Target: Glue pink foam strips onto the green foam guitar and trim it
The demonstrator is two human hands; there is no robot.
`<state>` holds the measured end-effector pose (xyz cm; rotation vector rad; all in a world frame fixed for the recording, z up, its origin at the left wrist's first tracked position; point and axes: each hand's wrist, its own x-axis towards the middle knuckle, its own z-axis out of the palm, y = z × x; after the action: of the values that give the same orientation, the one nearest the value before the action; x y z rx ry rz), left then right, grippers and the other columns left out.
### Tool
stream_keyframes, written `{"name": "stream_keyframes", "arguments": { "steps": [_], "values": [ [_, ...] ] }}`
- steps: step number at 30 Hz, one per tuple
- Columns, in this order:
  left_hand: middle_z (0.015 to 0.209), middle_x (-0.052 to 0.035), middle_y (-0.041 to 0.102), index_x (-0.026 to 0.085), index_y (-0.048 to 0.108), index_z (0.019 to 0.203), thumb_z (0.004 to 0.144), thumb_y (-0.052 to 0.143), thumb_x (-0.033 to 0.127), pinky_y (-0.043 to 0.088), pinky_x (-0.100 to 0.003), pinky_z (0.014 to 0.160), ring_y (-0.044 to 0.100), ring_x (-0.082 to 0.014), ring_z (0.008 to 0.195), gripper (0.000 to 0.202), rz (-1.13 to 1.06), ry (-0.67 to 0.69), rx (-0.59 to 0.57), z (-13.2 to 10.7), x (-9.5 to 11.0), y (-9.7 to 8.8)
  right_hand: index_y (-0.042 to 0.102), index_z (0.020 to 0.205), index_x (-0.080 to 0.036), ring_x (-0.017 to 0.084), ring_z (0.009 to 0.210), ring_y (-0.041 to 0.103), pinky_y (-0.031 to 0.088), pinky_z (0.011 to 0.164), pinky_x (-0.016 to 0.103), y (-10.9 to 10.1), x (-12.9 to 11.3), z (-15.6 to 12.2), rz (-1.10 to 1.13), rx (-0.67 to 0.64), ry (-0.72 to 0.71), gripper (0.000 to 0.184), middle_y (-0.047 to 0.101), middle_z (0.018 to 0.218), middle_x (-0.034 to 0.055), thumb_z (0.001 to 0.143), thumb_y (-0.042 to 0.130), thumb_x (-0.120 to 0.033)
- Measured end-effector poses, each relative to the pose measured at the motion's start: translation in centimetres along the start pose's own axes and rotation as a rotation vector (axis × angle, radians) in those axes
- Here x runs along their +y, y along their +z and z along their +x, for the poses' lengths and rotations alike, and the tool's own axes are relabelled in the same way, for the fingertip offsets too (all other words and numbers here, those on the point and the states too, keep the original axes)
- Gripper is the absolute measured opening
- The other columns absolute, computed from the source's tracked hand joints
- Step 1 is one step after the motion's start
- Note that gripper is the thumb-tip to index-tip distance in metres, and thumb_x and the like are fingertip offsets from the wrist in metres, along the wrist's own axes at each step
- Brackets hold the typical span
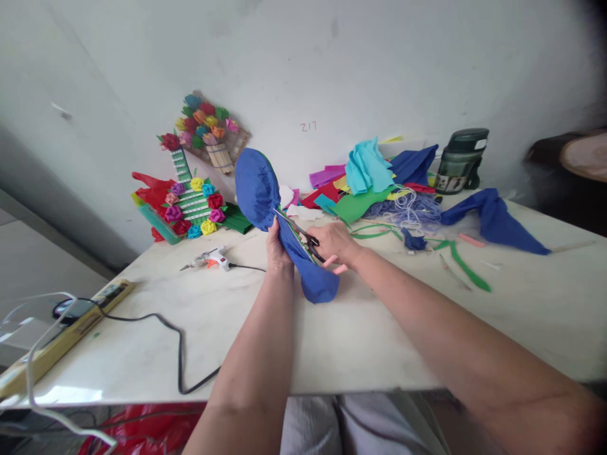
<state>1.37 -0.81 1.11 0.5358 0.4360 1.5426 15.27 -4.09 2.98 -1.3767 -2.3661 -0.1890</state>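
My left hand (279,248) is closed on a blue cloth-like piece (256,186) whose rounded, gathered upper part stands above the table. From this piece a loose blue flap (318,284) hangs down to the right. My right hand (336,242) grips dark-handled scissors (310,240), their blades pointing up and left along the blue material beside my left fingers. Whether the blades are apart is hard to make out. Pale pink sticks or strips (336,265) show just below my right hand. A green edge runs along the blue piece.
A glue gun (215,258) lies on the left of the table, near a power strip (90,322) and cords. Paper-flower decorations (194,202) stand at the wall. Coloured sheets (367,167), yarn (408,212), blue cloth (496,221) and a dark flask (459,161) occupy the back right.
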Motion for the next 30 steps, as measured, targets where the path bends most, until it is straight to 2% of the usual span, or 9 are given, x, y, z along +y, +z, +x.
{"name": "stream_keyframes", "arguments": {
  "steps": [9, 15, 21, 24, 30],
  "values": [
    [0.048, 0.0041, 0.053, 0.018, 0.057, 0.068, 0.088, 0.052, 0.038, 0.043, -0.017, 0.039, 0.051, -0.0074, 0.036, 0.029, 0.016, 0.001, -0.093, -0.1, 0.0, -0.2, 0.068, 0.101, -0.015, 0.024, 0.085, 0.066, 0.037, 0.066, 0.029, -0.2, -0.5, 0.1, -0.01, -0.031, -0.017, 0.031, 0.073, 0.091, 0.0131, 0.087, 0.046, -0.031],
    [0.053, 0.002, 0.06, 0.016, 0.058, 0.071, 0.087, 0.055, 0.038, 0.047, -0.018, 0.044, 0.057, -0.009, 0.041, 0.028, -0.006, -0.016, -0.023, 0.0, -0.2, 0.1, 0.069, 0.095, -0.017, 0.024, 0.087, 0.066, 0.036, 0.066, 0.028, -0.4, 0.9, 0.2, 0.009, 0.0, -0.055, 0.027, 0.073, 0.09, 0.0102, 0.084, 0.049, -0.032],
    [0.055, 0.0015, 0.062, 0.017, 0.059, 0.071, 0.091, 0.049, 0.034, 0.05, -0.02, 0.05, 0.058, -0.0095, 0.043, 0.028, -0.011, -0.01, 0.049, -0.2, -0.4, 0.4, 0.066, 0.105, -0.019, 0.025, 0.088, 0.066, 0.037, 0.067, 0.03, -0.5, 0.9, -0.1, -0.026, -0.002, -0.017, 0.031, 0.073, 0.093, 0.0115, 0.084, 0.048, -0.032],
    [0.058, 0.002, 0.063, 0.018, 0.061, 0.073, 0.09, 0.051, 0.032, 0.051, -0.021, 0.054, 0.059, -0.0093, 0.046, 0.024, -0.019, 0.012, 0.037, -0.1, -0.5, 0.4, 0.064, 0.106, -0.019, 0.026, 0.089, 0.065, 0.038, 0.069, 0.03, -0.6, 0.8, -0.2, -0.04, -0.014, -0.02, 0.031, 0.072, 0.094, 0.012, 0.083, 0.049, -0.032],
    [0.057, 0.0035, 0.061, 0.019, 0.06, 0.073, 0.09, 0.052, 0.033, 0.049, -0.02, 0.054, 0.057, -0.0082, 0.046, 0.023, -0.022, 0.017, 0.01, 0.1, -0.8, 0.3, 0.063, 0.106, -0.018, 0.026, 0.089, 0.065, 0.037, 0.07, 0.031, -0.3, 1.0, -0.1, -0.035, 0.001, -0.059, 0.031, 0.072, 0.095, 0.0114, 0.081, 0.051, -0.031]
  ]
}}
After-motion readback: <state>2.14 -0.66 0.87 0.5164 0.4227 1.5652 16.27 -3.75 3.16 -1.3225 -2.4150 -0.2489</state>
